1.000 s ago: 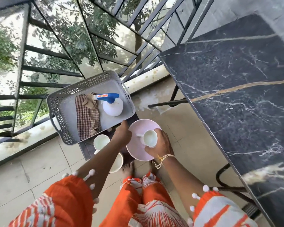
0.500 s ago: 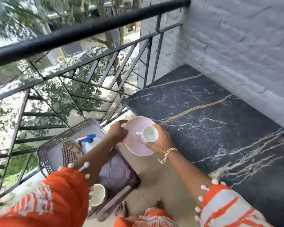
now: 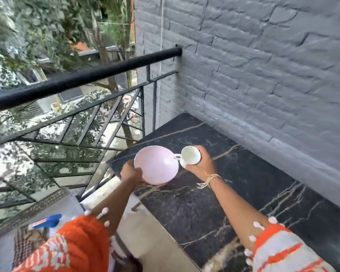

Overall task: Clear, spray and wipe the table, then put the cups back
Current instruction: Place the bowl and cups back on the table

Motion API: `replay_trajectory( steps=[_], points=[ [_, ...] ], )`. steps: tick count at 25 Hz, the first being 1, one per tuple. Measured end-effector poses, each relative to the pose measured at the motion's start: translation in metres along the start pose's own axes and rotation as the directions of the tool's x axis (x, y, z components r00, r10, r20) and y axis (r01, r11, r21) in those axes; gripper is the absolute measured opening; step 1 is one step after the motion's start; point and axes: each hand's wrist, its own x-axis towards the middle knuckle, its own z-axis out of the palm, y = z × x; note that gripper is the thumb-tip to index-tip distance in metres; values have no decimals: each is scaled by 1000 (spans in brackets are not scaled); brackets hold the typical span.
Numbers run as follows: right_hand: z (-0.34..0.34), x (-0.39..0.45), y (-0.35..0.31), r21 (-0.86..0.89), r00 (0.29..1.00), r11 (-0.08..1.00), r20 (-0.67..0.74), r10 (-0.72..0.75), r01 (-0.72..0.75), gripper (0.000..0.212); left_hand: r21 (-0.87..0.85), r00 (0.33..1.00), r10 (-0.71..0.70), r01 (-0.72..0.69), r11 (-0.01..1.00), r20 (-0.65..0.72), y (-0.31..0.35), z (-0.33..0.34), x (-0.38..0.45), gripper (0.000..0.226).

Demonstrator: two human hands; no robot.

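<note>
Two pieces in hand: white cup, gripped in my right hand, and pink plate, clamped at its near rim by my left hand. Both are held above the near-left corner of the black marble worktop; cup handle just meets plate rim. Lower left, grey basket holds a blue-capped spray bottle with an unreadable label, and a checked cloth.

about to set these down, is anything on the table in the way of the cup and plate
Nothing visible is. The left hand holds the pink plate and the right hand holds the white cup, both above the near corner of the black marble table. The tabletop under and beyond them shows only bare marble up to the grey wall.
</note>
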Motion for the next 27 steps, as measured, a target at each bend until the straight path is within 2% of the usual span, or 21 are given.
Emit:
replay_trajectory(
  steps=[4,10,16,21,27],
  points=[
    [-26,52,23,-21,996,998,68,63,-62,65,-157,994,-110,113,981,29,27,40,45,45],
    [-34,157,59,-29,987,988,46,153,-152,75,-259,982,-158,181,949,107,90,118,150,39],
    [-36,256,93,-77,967,969,81,240,-234,68,-278,970,-188,225,934,157,132,184,261,48],
    [-29,302,109,-92,946,953,122,299,-289,72,-275,962,-249,272,922,115,150,188,271,55],
    [-27,336,122,-283,894,911,250,373,-301,76,-292,951,-276,306,906,139,136,184,292,65]
  ],
)
